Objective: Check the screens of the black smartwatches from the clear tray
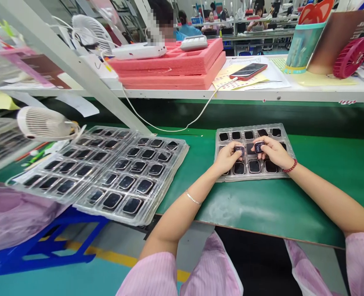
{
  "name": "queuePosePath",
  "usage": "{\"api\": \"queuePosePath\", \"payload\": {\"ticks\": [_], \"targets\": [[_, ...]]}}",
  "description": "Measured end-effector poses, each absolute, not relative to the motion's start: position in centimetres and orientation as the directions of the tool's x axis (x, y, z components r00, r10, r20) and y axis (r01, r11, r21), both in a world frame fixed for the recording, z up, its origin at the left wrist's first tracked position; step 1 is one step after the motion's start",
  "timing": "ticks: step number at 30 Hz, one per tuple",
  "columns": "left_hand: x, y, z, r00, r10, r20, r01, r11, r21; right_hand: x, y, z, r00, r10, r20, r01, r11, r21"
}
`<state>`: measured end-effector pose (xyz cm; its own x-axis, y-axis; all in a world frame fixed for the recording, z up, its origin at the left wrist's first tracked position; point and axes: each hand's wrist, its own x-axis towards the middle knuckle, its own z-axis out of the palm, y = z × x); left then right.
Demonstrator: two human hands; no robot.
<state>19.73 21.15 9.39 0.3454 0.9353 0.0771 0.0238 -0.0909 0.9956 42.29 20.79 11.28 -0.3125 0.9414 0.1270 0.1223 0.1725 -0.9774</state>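
A clear plastic tray (217, 154) with several dark, square smartwatch bodies in its pockets lies on the green bench mat. Over the tray's left part, my left hand (227, 158) pinches a smartwatch body (239, 149) between thumb and fingers. My right hand (273, 152), with a red bead bracelet at its wrist, grips another smartwatch body (259, 146) over the middle of the tray. The two held pieces are a short way apart. Both hands hide some of the pockets beneath them.
To the left, stacked clear trays (169, 185) of similar pieces reach past the bench edge. A white fan (46, 123) stands behind them. Above, a shelf (246, 95) carries red foam trays (163, 78), a phone (249, 71) and a teal cup (303, 49). A white cable (166, 129) hangs down.
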Motion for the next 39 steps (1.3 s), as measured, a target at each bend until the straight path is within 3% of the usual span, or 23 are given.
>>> {"api": "queuePosePath", "payload": {"ticks": [5, 11, 17, 24, 30, 35, 39], "targets": [[19.78, 21.18, 9.56, 0.332, 0.941, 0.066, -0.003, -0.069, 0.998, 42.06, 20.63, 11.17, -0.337, 0.914, 0.224, 0.136, 0.283, -0.949], [19.86, 20.85, 9.86, 0.332, 0.938, 0.099, -0.019, -0.098, 0.995, 42.42, 20.83, 10.91, -0.366, 0.916, 0.162, 0.143, 0.227, -0.963], [19.79, 20.8, 9.71, 0.34, 0.931, 0.133, -0.029, -0.131, 0.991, 42.38, 20.92, 10.67, -0.369, 0.906, 0.206, 0.11, 0.263, -0.958], [19.54, 21.02, 9.69, 0.342, 0.938, 0.064, 0.049, -0.086, 0.995, 42.47, 20.73, 11.06, -0.342, 0.933, 0.113, 0.137, 0.168, -0.976], [19.55, 21.11, 9.47, 0.339, 0.935, 0.102, 0.014, -0.113, 0.993, 42.29, 20.76, 10.86, -0.333, 0.927, 0.172, 0.139, 0.229, -0.964], [19.52, 21.28, 9.47, 0.345, 0.937, 0.059, 0.03, -0.074, 0.997, 42.46, 20.69, 11.13, -0.331, 0.938, 0.107, 0.132, 0.159, -0.978], [19.47, 21.17, 9.38, 0.348, 0.933, 0.095, 0.005, -0.103, 0.995, 42.43, 20.66, 11.11, -0.316, 0.938, 0.143, 0.127, 0.191, -0.973]]}}
